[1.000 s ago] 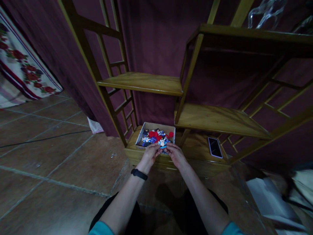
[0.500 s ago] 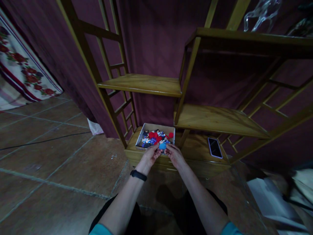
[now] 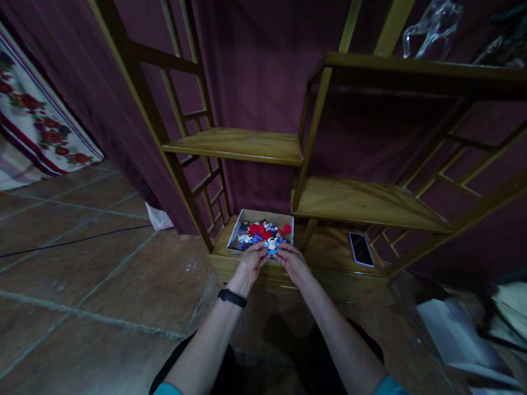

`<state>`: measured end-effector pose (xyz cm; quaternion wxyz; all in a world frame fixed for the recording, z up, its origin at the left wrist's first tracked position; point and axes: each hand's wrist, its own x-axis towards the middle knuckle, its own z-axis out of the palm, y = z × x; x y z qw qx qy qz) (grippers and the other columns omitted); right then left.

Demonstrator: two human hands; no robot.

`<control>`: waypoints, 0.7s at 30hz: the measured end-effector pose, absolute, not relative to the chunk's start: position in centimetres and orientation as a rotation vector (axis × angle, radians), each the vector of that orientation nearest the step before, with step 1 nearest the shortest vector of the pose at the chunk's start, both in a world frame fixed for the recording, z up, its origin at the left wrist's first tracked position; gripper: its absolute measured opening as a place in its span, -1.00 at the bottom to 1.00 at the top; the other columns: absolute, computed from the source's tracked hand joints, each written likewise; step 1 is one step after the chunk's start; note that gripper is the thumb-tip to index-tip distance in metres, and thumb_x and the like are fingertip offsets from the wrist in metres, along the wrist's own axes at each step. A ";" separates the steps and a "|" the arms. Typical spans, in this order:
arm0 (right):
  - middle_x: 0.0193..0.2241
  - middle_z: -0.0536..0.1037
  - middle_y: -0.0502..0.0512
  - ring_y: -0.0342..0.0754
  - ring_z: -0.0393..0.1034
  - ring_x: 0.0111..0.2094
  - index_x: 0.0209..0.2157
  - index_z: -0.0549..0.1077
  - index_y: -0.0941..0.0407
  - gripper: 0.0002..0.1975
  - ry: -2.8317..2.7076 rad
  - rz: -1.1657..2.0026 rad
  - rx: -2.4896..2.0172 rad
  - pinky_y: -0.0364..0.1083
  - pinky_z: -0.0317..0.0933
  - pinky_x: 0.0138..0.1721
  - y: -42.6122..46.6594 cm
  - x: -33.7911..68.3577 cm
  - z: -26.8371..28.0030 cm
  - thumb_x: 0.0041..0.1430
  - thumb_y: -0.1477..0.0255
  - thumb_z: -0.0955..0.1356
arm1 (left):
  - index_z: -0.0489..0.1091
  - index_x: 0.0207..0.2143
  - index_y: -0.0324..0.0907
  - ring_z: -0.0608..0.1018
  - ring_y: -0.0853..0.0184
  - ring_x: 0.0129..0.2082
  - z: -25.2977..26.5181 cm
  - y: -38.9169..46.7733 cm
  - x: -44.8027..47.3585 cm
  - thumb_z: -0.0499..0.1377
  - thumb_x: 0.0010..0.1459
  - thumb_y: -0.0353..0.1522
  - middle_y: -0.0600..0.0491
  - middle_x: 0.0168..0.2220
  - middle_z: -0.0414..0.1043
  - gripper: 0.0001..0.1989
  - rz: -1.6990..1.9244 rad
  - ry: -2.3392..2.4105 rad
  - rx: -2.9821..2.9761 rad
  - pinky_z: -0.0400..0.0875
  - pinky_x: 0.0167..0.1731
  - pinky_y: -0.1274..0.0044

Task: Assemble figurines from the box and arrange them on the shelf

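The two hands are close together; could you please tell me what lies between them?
In the head view, a small blue-and-white figure lies between the left hand and the right hand, held by both.

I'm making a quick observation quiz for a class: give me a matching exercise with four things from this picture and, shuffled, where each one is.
Things
1. Figurine
2. Box
3. Phone
4. Wristband

Places
A. On the right part of the bottom shelf
B. Around the left wrist
C. Held by the left hand and the right hand
D. On the left part of the bottom shelf

Right pairs: 1-C, 2-D, 3-A, 4-B
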<state>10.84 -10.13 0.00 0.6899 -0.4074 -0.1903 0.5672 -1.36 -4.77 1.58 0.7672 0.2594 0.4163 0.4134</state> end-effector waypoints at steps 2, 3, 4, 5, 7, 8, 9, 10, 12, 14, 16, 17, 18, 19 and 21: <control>-0.44 0.52 -0.03 -0.13 0.42 -0.36 -0.46 0.47 0.12 -0.78 -0.450 1.267 -0.903 -0.10 0.29 -0.21 -10.2 10.8 0.0 -0.29 0.53 0.46 | 0.44 -0.35 -0.27 0.46 0.51 -0.58 1.5 -4.7 -1.4 0.10 -0.06 -0.69 0.06 -0.51 0.44 -0.74 0.901 0.889 0.585 0.41 -0.53 0.68; -0.43 0.52 -0.03 -0.12 0.42 -0.35 -0.45 0.47 0.12 -0.77 -0.463 1.267 -0.898 -0.10 0.29 -0.21 -10.2 10.8 0.1 -0.28 0.53 0.46 | 0.45 -0.34 -0.27 0.46 0.51 -0.57 1.5 -4.7 -1.5 0.11 -0.06 -0.68 0.05 -0.50 0.45 -0.73 0.900 0.878 0.600 0.41 -0.53 0.68; -0.43 0.52 -0.03 -0.12 0.42 -0.34 -0.44 0.46 0.11 -0.77 -0.476 1.268 -0.892 -0.09 0.28 -0.20 -10.2 10.7 0.1 -0.27 0.53 0.45 | 0.45 -0.33 -0.27 0.46 0.51 -0.57 1.5 -4.6 -1.5 0.11 -0.07 -0.68 0.05 -0.49 0.45 -0.72 0.901 0.867 0.614 0.41 -0.53 0.68; -0.42 0.52 -0.03 -0.12 0.42 -0.33 -0.43 0.46 0.11 -0.76 -0.487 1.268 -0.887 -0.09 0.28 -0.19 -10.2 10.7 0.1 -0.27 0.53 0.45 | 0.46 -0.32 -0.27 0.46 0.51 -0.57 1.5 -4.6 -1.5 0.11 -0.07 -0.68 0.04 -0.48 0.46 -0.72 0.900 0.857 0.627 0.41 -0.53 0.68; -0.40 0.52 -0.02 -0.12 0.42 -0.31 -0.41 0.45 0.10 -0.75 -0.502 1.270 -0.884 -0.08 0.27 -0.17 -10.2 10.7 0.2 -0.26 0.53 0.45 | 0.47 -0.33 -0.28 0.46 0.52 -0.57 1.4 -4.5 -1.6 0.12 -0.08 -0.68 0.02 -0.46 0.47 -0.72 0.899 0.843 0.642 0.40 -0.52 0.69; -0.40 0.52 -0.02 -0.12 0.41 -0.31 -0.40 0.45 0.10 -0.74 -0.507 1.270 -0.885 -0.07 0.26 -0.16 -10.2 10.7 0.2 -0.26 0.53 0.45 | 0.47 -0.34 -0.28 0.46 0.52 -0.56 1.4 -4.5 -1.6 0.13 -0.09 -0.67 0.02 -0.46 0.47 -0.73 0.900 0.841 0.644 0.40 -0.51 0.68; -0.39 0.52 -0.02 -0.11 0.41 -0.30 -0.40 0.45 0.10 -0.73 -0.510 1.268 -0.886 -0.07 0.26 -0.16 -10.2 10.7 0.3 -0.27 0.53 0.45 | 0.48 -0.34 -0.27 0.46 0.52 -0.56 1.3 -4.5 -1.7 0.14 -0.09 -0.67 0.02 -0.46 0.47 -0.73 0.902 0.840 0.643 0.40 -0.51 0.68; -0.39 0.52 -0.02 -0.11 0.41 -0.30 -0.39 0.44 0.10 -0.72 -0.511 1.264 -0.888 -0.07 0.26 -0.16 -10.2 10.7 0.3 -0.27 0.53 0.45 | 0.48 -0.35 -0.27 0.47 0.51 -0.55 1.3 -4.5 -1.7 0.15 -0.10 -0.66 0.02 -0.46 0.47 -0.74 0.903 0.838 0.641 0.40 -0.50 0.68; -0.39 0.51 -0.02 -0.11 0.41 -0.31 -0.38 0.44 0.09 -0.71 -0.517 1.255 -0.895 -0.07 0.26 -0.17 -10.3 10.7 0.4 -0.28 0.52 0.45 | 0.48 -0.36 -0.27 0.47 0.51 -0.55 1.4 -4.5 -1.8 0.16 -0.11 -0.66 0.02 -0.48 0.47 -0.75 0.901 0.838 0.639 0.40 -0.48 0.67; -0.40 0.51 -0.03 -0.12 0.40 -0.33 -0.38 0.44 0.09 -0.71 -0.528 1.239 -0.906 -0.08 0.26 -0.20 -10.3 10.7 0.4 -0.28 0.52 0.44 | 0.48 -0.39 -0.27 0.48 0.50 -0.54 1.6 -4.6 -1.9 0.16 -0.14 -0.66 0.03 -0.49 0.48 -0.75 0.896 0.837 0.644 0.40 -0.48 0.67; -0.43 0.50 -0.04 -0.13 0.39 -0.35 -0.41 0.44 0.09 -0.75 -0.551 1.204 -0.924 -0.11 0.25 -0.25 -10.3 10.6 0.6 -0.26 0.51 0.43 | 0.47 -0.42 -0.27 0.49 0.48 -0.52 1.8 -4.7 -1.9 0.17 -0.17 -0.67 0.04 -0.49 0.48 -0.75 0.899 0.828 0.656 0.39 -0.47 0.66; -0.45 0.50 -0.05 -0.14 0.38 -0.37 -0.43 0.44 0.09 -0.78 -0.567 1.178 -0.935 -0.13 0.25 -0.27 -10.3 10.6 0.6 -0.26 0.50 0.42 | 0.47 -0.44 -0.27 0.49 0.47 -0.51 1.9 -4.7 -1.9 0.17 -0.19 -0.68 0.05 -0.49 0.48 -0.75 0.906 0.818 0.662 0.39 -0.46 0.66; -0.46 0.49 -0.06 -0.14 0.37 -0.39 -0.44 0.44 0.09 -0.80 -0.585 1.150 -0.945 -0.14 0.24 -0.30 -10.3 10.6 0.7 -0.25 0.50 0.41 | 0.47 -0.45 -0.27 0.49 0.47 -0.51 2.0 -4.7 -1.8 0.18 -0.20 -0.68 0.05 -0.50 0.48 -0.76 0.916 0.806 0.667 0.39 -0.45 0.66; -0.47 0.49 -0.06 -0.15 0.36 -0.40 -0.45 0.44 0.09 -0.82 -0.604 1.123 -0.951 -0.16 0.23 -0.33 -10.3 10.6 0.7 -0.24 0.50 0.40 | 0.46 -0.46 -0.27 0.50 0.46 -0.50 2.1 -4.8 -1.8 0.19 -0.21 -0.67 0.05 -0.50 0.49 -0.77 0.927 0.793 0.672 0.38 -0.45 0.66; -0.47 0.49 -0.07 -0.16 0.34 -0.42 -0.45 0.44 0.09 -0.85 -0.639 1.072 -0.952 -0.17 0.21 -0.35 -10.3 10.5 0.8 -0.20 0.49 0.39 | 0.46 -0.47 -0.28 0.49 0.46 -0.51 2.4 -4.7 -1.8 0.21 -0.22 -0.64 0.05 -0.50 0.49 -0.80 0.939 0.769 0.685 0.37 -0.46 0.65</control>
